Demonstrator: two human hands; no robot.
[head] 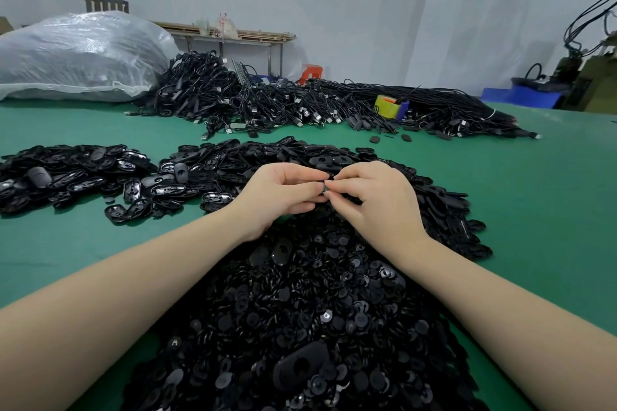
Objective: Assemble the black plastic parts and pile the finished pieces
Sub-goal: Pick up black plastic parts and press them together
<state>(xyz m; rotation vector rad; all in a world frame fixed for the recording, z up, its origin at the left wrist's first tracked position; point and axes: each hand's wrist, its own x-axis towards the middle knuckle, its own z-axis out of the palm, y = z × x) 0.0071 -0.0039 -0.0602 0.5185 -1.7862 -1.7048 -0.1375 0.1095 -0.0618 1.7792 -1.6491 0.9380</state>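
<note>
My left hand and my right hand meet fingertip to fingertip above the middle of the table, pinching a small black plastic part between them; most of the part is hidden by the fingers. Under my forearms lies a big heap of small round black discs, with a few oval shells on it. Behind my hands is a heap of oval black shells. A separate pile of oval shells sits on the left.
The table has a green mat. Piles of black cables cross the back, with a yellow tape roll among them. A large plastic bag lies at the back left. Blue bins stand far right.
</note>
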